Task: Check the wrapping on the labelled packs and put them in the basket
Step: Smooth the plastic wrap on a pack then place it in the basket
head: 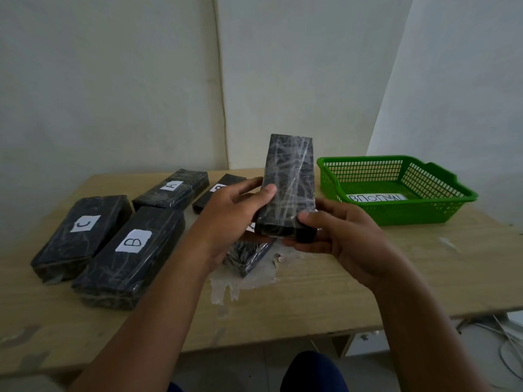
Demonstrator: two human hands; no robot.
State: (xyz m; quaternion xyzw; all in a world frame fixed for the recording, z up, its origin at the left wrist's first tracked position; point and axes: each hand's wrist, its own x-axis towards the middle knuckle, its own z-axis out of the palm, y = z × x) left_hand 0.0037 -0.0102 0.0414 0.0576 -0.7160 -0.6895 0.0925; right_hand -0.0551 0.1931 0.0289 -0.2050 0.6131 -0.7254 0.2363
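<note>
I hold a black pack point(290, 176) wrapped in clear film upright above the table, its plain side toward me and its label hidden. My left hand point(232, 219) grips its left side with the thumb on the face. My right hand point(336, 236) grips its lower right corner. Beneath my hands lies another pack point(246, 256), mostly hidden. On the left of the table lie packs labelled C point(82, 233), B point(130, 256) and A point(172, 190), plus a further labelled pack point(218, 190) behind my left hand. The green basket point(441, 210) stands at the right and contains only a paper label point(376, 198).
The wooden table point(325, 292) has a scuffed patch of torn white residue point(237, 284) near its middle. A white wall rises directly behind. Cables point(509, 343) lie on the floor at the lower right, past the table's front edge.
</note>
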